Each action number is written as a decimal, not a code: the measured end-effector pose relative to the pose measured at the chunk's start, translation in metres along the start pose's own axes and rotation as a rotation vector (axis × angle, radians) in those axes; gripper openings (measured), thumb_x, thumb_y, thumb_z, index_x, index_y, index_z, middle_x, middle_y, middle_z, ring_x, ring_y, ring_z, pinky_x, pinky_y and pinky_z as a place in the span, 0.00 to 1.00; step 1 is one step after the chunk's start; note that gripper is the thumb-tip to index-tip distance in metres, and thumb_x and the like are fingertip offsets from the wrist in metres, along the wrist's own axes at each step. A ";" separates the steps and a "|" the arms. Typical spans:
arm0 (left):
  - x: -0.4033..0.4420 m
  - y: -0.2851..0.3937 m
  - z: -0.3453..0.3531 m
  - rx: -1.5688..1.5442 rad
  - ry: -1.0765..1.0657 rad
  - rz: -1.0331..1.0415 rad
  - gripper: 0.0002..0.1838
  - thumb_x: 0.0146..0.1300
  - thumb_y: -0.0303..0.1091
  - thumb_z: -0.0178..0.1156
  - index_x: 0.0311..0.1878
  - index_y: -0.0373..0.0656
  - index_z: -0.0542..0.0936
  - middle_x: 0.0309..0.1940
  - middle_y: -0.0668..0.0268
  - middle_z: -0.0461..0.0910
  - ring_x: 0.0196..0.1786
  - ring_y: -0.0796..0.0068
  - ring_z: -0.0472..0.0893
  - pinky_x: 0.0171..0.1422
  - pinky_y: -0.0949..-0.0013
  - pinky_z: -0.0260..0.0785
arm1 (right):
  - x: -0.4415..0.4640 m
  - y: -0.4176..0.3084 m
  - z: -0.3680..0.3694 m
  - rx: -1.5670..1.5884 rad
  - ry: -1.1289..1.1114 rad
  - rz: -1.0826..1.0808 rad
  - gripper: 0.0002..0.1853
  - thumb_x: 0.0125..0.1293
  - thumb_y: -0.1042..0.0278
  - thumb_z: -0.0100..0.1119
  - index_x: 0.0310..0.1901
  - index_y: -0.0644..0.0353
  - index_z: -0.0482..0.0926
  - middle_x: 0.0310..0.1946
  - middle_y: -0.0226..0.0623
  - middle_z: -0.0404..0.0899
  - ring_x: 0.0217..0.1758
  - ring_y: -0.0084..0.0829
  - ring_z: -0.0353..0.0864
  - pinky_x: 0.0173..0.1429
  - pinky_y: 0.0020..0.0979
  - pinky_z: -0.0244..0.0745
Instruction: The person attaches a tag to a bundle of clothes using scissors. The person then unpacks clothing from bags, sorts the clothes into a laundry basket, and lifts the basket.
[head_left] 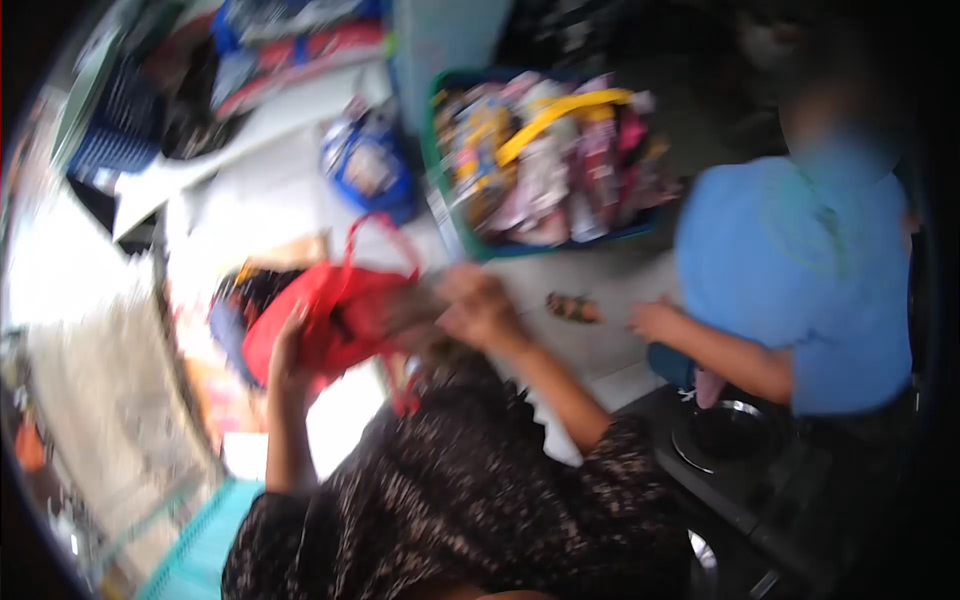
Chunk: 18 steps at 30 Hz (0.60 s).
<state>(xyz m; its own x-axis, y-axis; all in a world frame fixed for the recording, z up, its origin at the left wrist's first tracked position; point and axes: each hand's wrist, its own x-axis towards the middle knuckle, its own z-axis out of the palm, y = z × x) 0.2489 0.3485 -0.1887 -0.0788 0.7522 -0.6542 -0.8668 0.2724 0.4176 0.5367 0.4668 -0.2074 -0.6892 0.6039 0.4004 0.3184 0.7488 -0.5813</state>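
A red cloth bag (pixel 340 312) with a loop strap hangs in front of me, and my left hand (pixel 290 338) grips its left side. My right hand (pixel 480 308) is just right of the bag, its fingers smeared by motion. A blurred greyish-brown patch (pixel 408 315) lies between that hand and the bag; I cannot make out what it is. Behind the bag sits a dark, mixed pile (pixel 232 310) of what looks like cloth.
A green-rimmed basket (pixel 440 150) full of colourful packets stands ahead. A blue bundle (pixel 370 165) lies beside it, and a small patterned item (pixel 572 307) rests on the table. At right, a person in a blue shirt (pixel 790 290) is close by. Dark blue basket (pixel 120 125) stands far left.
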 end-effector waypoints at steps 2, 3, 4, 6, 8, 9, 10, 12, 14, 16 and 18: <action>0.003 -0.001 0.016 0.095 -0.120 0.003 0.23 0.61 0.36 0.51 0.60 0.44 0.64 0.51 0.63 0.72 0.47 0.68 0.75 0.51 0.65 0.70 | 0.003 -0.012 0.021 -0.183 -0.279 0.193 0.45 0.42 0.50 0.66 0.64 0.48 0.57 0.61 0.43 0.58 0.69 0.45 0.48 0.67 0.52 0.42; 0.005 -0.004 0.010 0.109 -0.143 0.040 0.23 0.61 0.36 0.51 0.59 0.44 0.64 0.51 0.63 0.72 0.45 0.69 0.76 0.47 0.67 0.72 | -0.001 -0.011 0.037 -0.204 -0.330 0.273 0.50 0.42 0.50 0.65 0.67 0.47 0.48 0.64 0.43 0.53 0.71 0.46 0.43 0.67 0.54 0.39; -0.005 -0.001 0.022 0.125 -0.141 0.019 0.21 0.61 0.35 0.50 0.58 0.45 0.65 0.48 0.63 0.73 0.42 0.70 0.77 0.43 0.69 0.73 | -0.017 0.008 0.069 -0.312 -0.365 0.290 0.48 0.44 0.53 0.64 0.67 0.48 0.48 0.61 0.43 0.58 0.69 0.43 0.49 0.67 0.55 0.39; -0.003 -0.005 0.017 0.135 -0.150 0.027 0.19 0.61 0.34 0.50 0.56 0.44 0.66 0.45 0.63 0.75 0.41 0.71 0.77 0.42 0.69 0.74 | -0.032 0.019 0.085 -0.230 -0.262 0.346 0.34 0.47 0.67 0.58 0.59 0.53 0.59 0.42 0.37 0.70 0.52 0.39 0.68 0.63 0.50 0.52; 0.004 -0.012 0.009 0.145 -0.136 0.049 0.16 0.61 0.33 0.50 0.52 0.44 0.68 0.42 0.64 0.76 0.39 0.71 0.78 0.41 0.70 0.74 | -0.051 0.036 0.099 -0.249 -0.268 0.416 0.28 0.48 0.69 0.55 0.54 0.54 0.63 0.38 0.38 0.73 0.45 0.39 0.73 0.55 0.43 0.64; 0.010 -0.013 0.012 0.169 -0.132 0.081 0.15 0.61 0.33 0.50 0.52 0.44 0.68 0.42 0.64 0.76 0.39 0.71 0.78 0.41 0.70 0.74 | -0.046 0.026 0.086 -0.278 -0.272 0.469 0.23 0.50 0.69 0.53 0.51 0.54 0.66 0.36 0.39 0.73 0.42 0.38 0.75 0.48 0.39 0.69; 0.013 -0.015 0.010 0.190 -0.132 0.116 0.15 0.61 0.33 0.50 0.52 0.44 0.68 0.42 0.64 0.76 0.39 0.71 0.78 0.41 0.70 0.74 | -0.045 0.018 0.079 -0.295 -0.257 0.437 0.22 0.51 0.69 0.52 0.51 0.54 0.67 0.35 0.40 0.74 0.41 0.39 0.76 0.46 0.39 0.70; 0.014 -0.015 0.007 0.313 -0.161 0.205 0.15 0.62 0.32 0.49 0.51 0.42 0.69 0.41 0.64 0.76 0.39 0.73 0.78 0.42 0.71 0.73 | -0.038 0.006 0.072 -0.323 -0.242 0.369 0.16 0.53 0.69 0.49 0.46 0.53 0.68 0.31 0.38 0.74 0.37 0.39 0.77 0.38 0.40 0.73; 0.025 -0.017 0.010 0.516 -0.133 0.242 0.16 0.62 0.34 0.49 0.52 0.41 0.69 0.44 0.65 0.75 0.45 0.74 0.75 0.49 0.72 0.69 | -0.028 -0.004 0.072 -0.356 -0.213 0.262 0.12 0.54 0.68 0.47 0.41 0.52 0.70 0.27 0.34 0.74 0.31 0.39 0.79 0.30 0.40 0.76; 0.030 -0.026 0.001 0.573 -0.078 0.282 0.19 0.63 0.35 0.50 0.55 0.39 0.68 0.46 0.66 0.74 0.47 0.78 0.74 0.51 0.75 0.66 | -0.007 -0.024 0.062 -0.467 -0.262 0.059 0.10 0.54 0.68 0.47 0.39 0.48 0.73 0.23 0.29 0.72 0.26 0.29 0.77 0.23 0.33 0.75; 0.027 -0.034 0.010 0.598 0.013 0.265 0.19 0.64 0.35 0.48 0.57 0.39 0.66 0.47 0.66 0.73 0.47 0.78 0.73 0.49 0.77 0.67 | 0.000 -0.022 0.063 -0.405 -0.206 -0.037 0.11 0.54 0.67 0.46 0.38 0.45 0.76 0.23 0.27 0.72 0.25 0.27 0.75 0.22 0.31 0.73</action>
<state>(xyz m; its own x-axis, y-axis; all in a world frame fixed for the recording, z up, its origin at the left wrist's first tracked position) 0.2814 0.3659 -0.2145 -0.2614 0.8336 -0.4866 -0.3941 0.3680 0.8422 0.4884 0.4332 -0.2387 -0.8068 0.5388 0.2424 0.4921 0.8399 -0.2288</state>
